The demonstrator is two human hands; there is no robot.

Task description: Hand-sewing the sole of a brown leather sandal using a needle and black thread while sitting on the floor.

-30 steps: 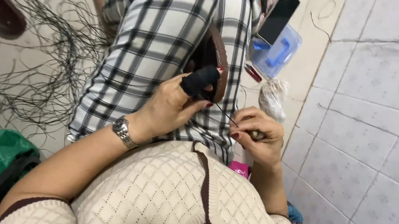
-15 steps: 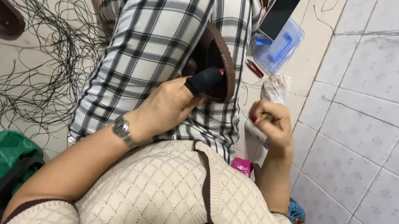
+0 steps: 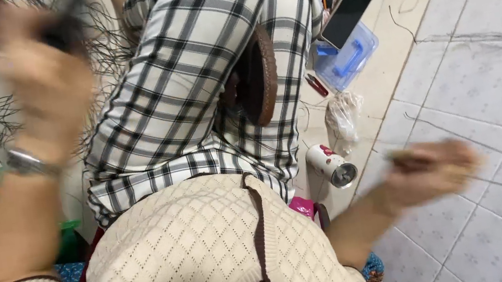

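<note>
Head view, left hand (image 3: 44, 66) clutching dark bundle (image 3: 62, 30) (blurred), right hand (image 3: 433, 169) pinching needle (image 3: 401, 156), can (image 3: 332, 165) between.

You get soft, even indoor light with faint shadows. Your left hand (image 3: 45, 73) and right hand (image 3: 433, 169) smear with motion blur; the checked trousers (image 3: 189, 90) stay sharp.
</note>
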